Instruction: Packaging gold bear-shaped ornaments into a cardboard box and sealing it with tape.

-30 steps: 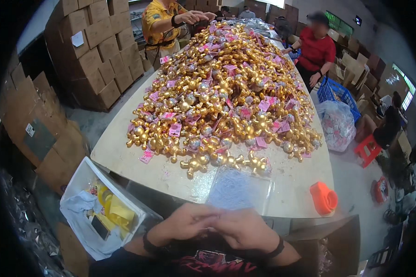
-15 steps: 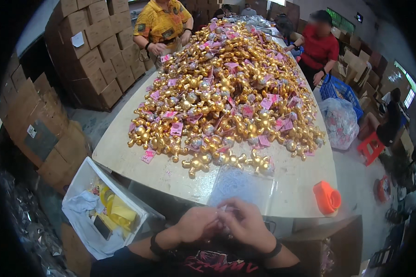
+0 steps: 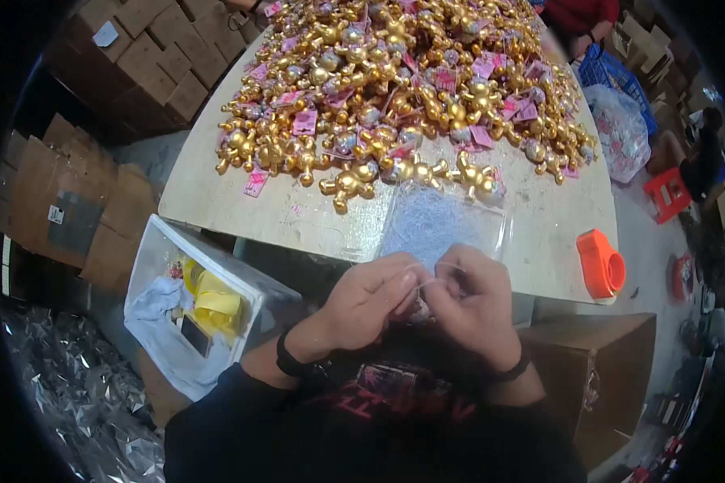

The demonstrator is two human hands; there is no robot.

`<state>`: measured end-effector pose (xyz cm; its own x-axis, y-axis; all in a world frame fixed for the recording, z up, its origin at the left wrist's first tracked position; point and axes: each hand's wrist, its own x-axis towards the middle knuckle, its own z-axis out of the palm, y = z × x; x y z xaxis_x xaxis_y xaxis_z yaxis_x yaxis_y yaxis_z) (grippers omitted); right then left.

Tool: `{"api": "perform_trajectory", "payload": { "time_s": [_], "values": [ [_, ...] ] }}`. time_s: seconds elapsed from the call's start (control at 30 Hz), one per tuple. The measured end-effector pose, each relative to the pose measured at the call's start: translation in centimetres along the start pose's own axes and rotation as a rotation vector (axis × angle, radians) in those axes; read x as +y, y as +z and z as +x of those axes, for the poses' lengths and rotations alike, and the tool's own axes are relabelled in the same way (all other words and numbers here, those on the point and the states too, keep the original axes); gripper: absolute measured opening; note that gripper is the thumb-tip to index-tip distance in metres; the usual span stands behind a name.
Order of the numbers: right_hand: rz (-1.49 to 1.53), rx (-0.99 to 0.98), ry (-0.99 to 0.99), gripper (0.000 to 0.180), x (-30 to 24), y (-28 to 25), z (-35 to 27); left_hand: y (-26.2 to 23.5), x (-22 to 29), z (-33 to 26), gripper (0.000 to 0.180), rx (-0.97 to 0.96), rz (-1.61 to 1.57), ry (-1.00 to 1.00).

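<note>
Both hands meet at the table's near edge. My left hand [image 3: 368,299] is closed in a pinch, and my right hand [image 3: 477,303] is closed opposite it. A thin clear plastic strand [image 3: 437,281] loops between their fingertips. Below the fingers a small shiny item [image 3: 421,312] shows in part; its kind is hidden. Just beyond my hands lies a clear flat tray or bag of many pale plastic strands [image 3: 431,221]. Behind it several shiny gold bear-like figures [image 3: 349,184] with pink cards edge a large heap [image 3: 395,88].
An orange tape dispenser [image 3: 600,264] stands at the table's right corner. A white foam box [image 3: 254,294] with cloth and yellow items is at left, a cardboard box [image 3: 592,354] at right. Cartons [image 3: 165,60] are stacked far left. Another person's red sleeve [image 3: 592,16] shows far right.
The view has tipped downward, so the heap sits higher and the co-workers are mostly out of frame. My hands have drawn slightly apart, and the strand between them now shows.
</note>
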<state>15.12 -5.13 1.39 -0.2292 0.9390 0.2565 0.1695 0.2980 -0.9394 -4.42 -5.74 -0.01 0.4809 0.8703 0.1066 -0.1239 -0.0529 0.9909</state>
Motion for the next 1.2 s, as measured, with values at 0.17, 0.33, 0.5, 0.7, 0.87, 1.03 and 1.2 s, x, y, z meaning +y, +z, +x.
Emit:
{"api": "perform_trajectory", "payload": {
  "time_s": [0.17,0.33,0.5,0.7,0.87,1.03,1.2],
  "values": [
    [0.423,0.190,0.237,0.028,0.5,1.4,-0.6,0.6,-1.2,-0.2,0.038,0.006,-0.117,-0.008],
    [0.698,0.107,0.423,0.021,0.9,1.3,-0.9,0.3,-1.0,0.1,0.038,0.106,0.122,-0.006],
    [0.692,0.105,0.446,0.021,1.4,2.1,-0.9,0.4,-0.6,0.4,0.025,0.114,0.422,0.092],
    [0.393,0.079,0.445,0.016,0.7,1.3,-0.5,-0.5,-1.7,0.6,0.013,0.046,0.762,0.269],
    [0.483,0.045,0.357,0.009,1.6,1.3,-0.8,0.1,-1.1,0.6,0.011,0.056,0.586,0.151],
    [0.360,0.000,0.319,0.011,2.1,-0.1,-0.5,0.1,-1.3,-0.1,0.010,0.166,0.331,-0.025],
    [0.374,-0.052,0.323,0.009,1.6,-2.0,0.0,0.1,-2.4,-0.5,0.018,0.264,0.204,-0.029]
  ]
}}
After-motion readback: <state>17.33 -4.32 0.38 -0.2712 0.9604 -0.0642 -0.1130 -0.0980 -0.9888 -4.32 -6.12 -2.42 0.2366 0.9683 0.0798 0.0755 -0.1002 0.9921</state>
